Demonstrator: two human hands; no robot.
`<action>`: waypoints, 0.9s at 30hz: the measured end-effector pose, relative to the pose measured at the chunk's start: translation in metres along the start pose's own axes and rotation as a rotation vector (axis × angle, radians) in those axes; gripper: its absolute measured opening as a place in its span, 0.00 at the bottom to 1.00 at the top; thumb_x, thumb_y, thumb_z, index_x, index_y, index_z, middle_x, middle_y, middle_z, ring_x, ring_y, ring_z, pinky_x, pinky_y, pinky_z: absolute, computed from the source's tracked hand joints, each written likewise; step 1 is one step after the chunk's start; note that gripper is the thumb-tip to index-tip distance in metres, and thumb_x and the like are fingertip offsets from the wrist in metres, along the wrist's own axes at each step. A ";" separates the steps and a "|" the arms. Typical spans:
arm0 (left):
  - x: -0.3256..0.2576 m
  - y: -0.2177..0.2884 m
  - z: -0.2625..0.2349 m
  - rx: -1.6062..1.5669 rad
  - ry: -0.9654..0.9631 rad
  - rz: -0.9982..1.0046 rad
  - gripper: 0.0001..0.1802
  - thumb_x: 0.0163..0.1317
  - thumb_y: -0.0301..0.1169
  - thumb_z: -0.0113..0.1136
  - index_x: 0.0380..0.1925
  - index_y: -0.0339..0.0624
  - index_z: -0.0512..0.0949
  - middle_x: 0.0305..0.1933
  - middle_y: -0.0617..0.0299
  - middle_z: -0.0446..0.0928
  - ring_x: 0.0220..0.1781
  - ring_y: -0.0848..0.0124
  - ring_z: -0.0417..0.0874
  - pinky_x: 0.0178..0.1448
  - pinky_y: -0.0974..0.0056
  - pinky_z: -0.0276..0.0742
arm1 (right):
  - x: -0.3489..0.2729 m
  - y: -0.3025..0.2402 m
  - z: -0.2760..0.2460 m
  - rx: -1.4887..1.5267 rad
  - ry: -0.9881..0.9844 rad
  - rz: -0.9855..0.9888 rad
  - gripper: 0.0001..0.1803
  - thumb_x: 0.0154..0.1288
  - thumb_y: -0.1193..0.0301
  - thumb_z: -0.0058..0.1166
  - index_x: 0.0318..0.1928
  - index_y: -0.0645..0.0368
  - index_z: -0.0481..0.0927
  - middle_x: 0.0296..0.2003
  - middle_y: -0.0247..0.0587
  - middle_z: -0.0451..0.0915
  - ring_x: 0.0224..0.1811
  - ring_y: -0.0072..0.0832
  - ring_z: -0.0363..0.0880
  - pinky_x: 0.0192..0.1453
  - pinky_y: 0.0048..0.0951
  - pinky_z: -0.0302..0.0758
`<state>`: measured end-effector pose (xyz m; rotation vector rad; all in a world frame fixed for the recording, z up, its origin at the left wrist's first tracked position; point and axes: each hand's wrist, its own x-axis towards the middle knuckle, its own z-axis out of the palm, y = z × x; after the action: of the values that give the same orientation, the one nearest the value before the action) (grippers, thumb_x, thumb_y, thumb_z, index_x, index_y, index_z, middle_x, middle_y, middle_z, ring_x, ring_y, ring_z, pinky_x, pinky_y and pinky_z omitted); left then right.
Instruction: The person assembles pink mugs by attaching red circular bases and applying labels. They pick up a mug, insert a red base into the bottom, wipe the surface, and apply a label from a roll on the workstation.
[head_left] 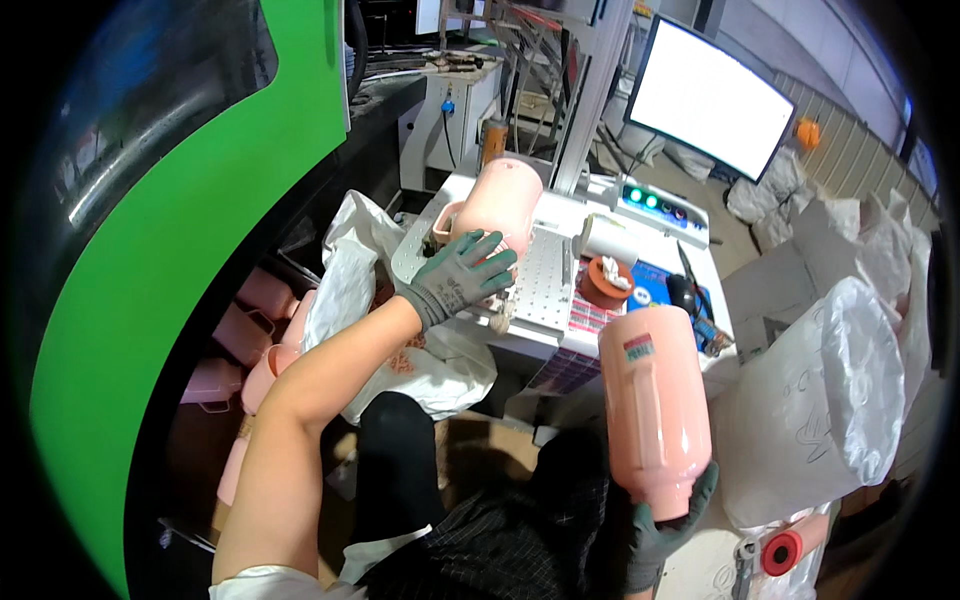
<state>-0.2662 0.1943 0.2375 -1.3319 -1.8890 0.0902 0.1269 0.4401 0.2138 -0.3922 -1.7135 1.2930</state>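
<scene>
My left hand, in a grey-green glove, lies with fingers spread against the near end of a pink plastic jug. That jug rests tilted on a perforated metal plate, its loop handle on the left side. At the lower right, my right hand, gloved too, is closed round the neck of a second pink bottle. This bottle is held neck down, with a small coloured label near its upper end. Some of the right fingers are hidden behind the neck.
A green machine housing curves along the left, with several pink jugs below it. White sacks hang by the bench. An orange-brown tape roll, a control box and a monitor stand beyond. A big white bag stands right.
</scene>
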 end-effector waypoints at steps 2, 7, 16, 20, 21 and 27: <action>0.015 0.006 -0.034 -0.117 0.114 -0.037 0.19 0.60 0.31 0.62 0.53 0.51 0.80 0.69 0.60 0.74 0.70 0.50 0.74 0.68 0.44 0.77 | 0.019 0.004 0.016 -0.017 -0.074 -0.137 0.59 0.54 0.73 0.74 0.82 0.67 0.53 0.80 0.50 0.60 0.80 0.39 0.61 0.83 0.43 0.58; -0.049 0.087 -0.183 -0.227 0.415 -0.270 0.20 0.54 0.42 0.75 0.46 0.55 0.82 0.60 0.60 0.84 0.56 0.55 0.80 0.46 0.59 0.78 | 0.074 0.008 0.081 -0.329 -0.208 -0.409 0.58 0.49 0.70 0.81 0.79 0.65 0.62 0.79 0.58 0.61 0.74 0.43 0.72 0.73 0.42 0.72; -0.126 0.188 -0.173 -1.145 0.052 -0.827 0.32 0.50 0.45 0.81 0.51 0.40 0.81 0.53 0.58 0.87 0.46 0.55 0.82 0.56 0.54 0.78 | 0.110 0.019 0.326 -0.791 -0.476 -0.591 0.49 0.52 0.49 0.77 0.76 0.33 0.71 0.79 0.61 0.59 0.63 0.55 0.83 0.47 0.46 0.87; -0.138 0.178 -0.175 -1.142 -0.024 -0.875 0.33 0.51 0.45 0.81 0.53 0.40 0.81 0.52 0.57 0.86 0.48 0.54 0.82 0.57 0.54 0.78 | 0.105 0.021 0.359 -0.891 -0.505 -0.498 0.49 0.56 0.52 0.74 0.78 0.30 0.66 0.81 0.58 0.54 0.49 0.53 0.89 0.43 0.47 0.87; -0.136 0.178 -0.171 -1.153 -0.032 -0.857 0.34 0.51 0.45 0.81 0.54 0.39 0.81 0.53 0.57 0.86 0.49 0.54 0.82 0.57 0.54 0.78 | 0.106 0.020 0.359 -0.935 -0.517 -0.432 0.49 0.57 0.52 0.74 0.79 0.29 0.65 0.81 0.58 0.53 0.46 0.53 0.90 0.42 0.48 0.87; -0.123 0.188 -0.142 -1.910 0.356 -0.341 0.29 0.55 0.38 0.78 0.54 0.37 0.79 0.58 0.48 0.79 0.56 0.55 0.82 0.63 0.54 0.78 | 0.114 0.037 0.360 -0.776 -0.694 -0.436 0.49 0.66 0.58 0.62 0.83 0.38 0.53 0.79 0.67 0.55 0.47 0.56 0.83 0.45 0.50 0.79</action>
<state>-0.0179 0.1247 0.1739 -1.7082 -1.5189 -2.3996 -0.2343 0.3246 0.2271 0.0348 -2.6863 0.4031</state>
